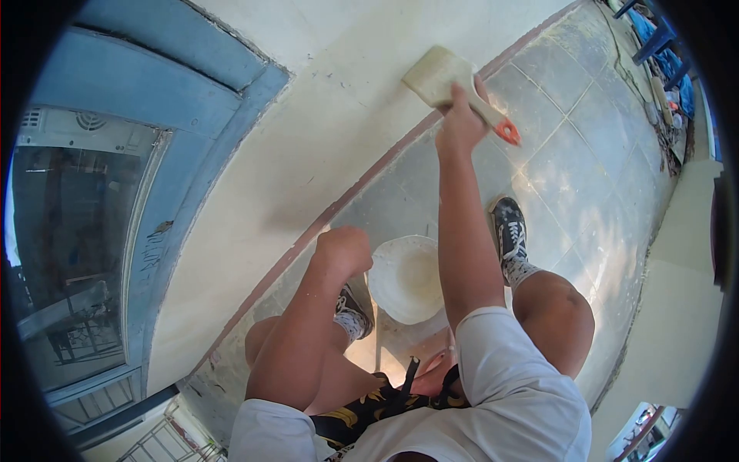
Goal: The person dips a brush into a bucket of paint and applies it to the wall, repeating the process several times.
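The fingers [459, 95] of the right hand [463, 125] wrap round the handle [491, 115] of the one brush [444, 75], beyond the bucket [391, 254], probably gripped near its head to steer the broad bristles [420, 72]. These face the wall [362, 100]; contact is unclear. The left hand [344, 251] curls closed just beside the bucket; I cannot tell whether it holds anything. That single bucket sits on the floor [608, 146] between two shoes [509, 225], presumably for easy reach.

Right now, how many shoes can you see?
2: one shoe right of the bucket, the other shoe left of it, partly hidden. Distant clutter could hide more.
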Demonstrator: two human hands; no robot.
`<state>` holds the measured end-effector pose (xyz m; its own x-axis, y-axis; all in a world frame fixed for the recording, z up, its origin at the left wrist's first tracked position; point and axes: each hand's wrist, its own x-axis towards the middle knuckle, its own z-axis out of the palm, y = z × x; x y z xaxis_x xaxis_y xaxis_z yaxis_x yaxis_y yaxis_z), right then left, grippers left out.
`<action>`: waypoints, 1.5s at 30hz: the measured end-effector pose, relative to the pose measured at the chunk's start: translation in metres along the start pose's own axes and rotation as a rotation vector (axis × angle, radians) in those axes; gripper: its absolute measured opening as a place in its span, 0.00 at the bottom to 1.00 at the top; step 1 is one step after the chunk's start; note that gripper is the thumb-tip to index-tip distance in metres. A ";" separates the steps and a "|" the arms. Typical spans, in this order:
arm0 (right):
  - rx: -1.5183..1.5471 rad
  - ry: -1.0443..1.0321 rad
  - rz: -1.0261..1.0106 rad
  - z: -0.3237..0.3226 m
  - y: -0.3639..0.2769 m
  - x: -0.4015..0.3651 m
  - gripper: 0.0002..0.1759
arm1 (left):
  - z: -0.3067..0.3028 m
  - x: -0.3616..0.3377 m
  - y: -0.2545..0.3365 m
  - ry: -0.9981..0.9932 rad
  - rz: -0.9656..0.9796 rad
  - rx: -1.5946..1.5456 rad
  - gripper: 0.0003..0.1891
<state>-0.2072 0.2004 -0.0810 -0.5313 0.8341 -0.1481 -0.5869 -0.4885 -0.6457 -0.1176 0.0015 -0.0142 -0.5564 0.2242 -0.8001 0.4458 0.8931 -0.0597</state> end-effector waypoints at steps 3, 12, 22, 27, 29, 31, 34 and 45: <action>-0.224 -0.141 -0.143 0.041 -0.018 0.003 0.27 | -0.001 0.002 0.006 -0.030 0.013 0.016 0.14; 0.099 -0.037 0.095 0.014 0.016 0.004 0.30 | 0.008 0.006 0.011 -0.034 0.012 0.018 0.14; 0.162 -0.097 0.019 0.017 -0.004 0.017 0.28 | 0.000 0.006 0.013 -0.121 -0.015 0.017 0.13; 0.017 0.041 0.089 -0.039 0.021 0.015 0.28 | 0.003 0.013 0.010 -0.148 -0.013 0.049 0.13; 0.118 0.011 0.091 -0.025 0.000 0.001 0.28 | 0.007 0.016 0.005 -0.154 -0.024 0.048 0.13; 0.281 -0.041 0.086 0.002 -0.028 -0.016 0.29 | 0.013 0.018 0.003 -0.031 0.026 -0.007 0.11; 0.251 -0.123 0.079 0.028 -0.022 -0.036 0.29 | 0.010 0.015 0.011 -0.064 -0.005 0.022 0.11; 0.227 -0.057 0.173 0.010 -0.023 -0.063 0.28 | 0.018 0.016 0.008 -0.124 -0.005 0.046 0.13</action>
<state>-0.1665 0.1566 -0.0488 -0.6651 0.7207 -0.1954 -0.6026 -0.6726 -0.4295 -0.1102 0.0054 -0.0379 -0.4690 0.1669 -0.8673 0.4765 0.8746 -0.0893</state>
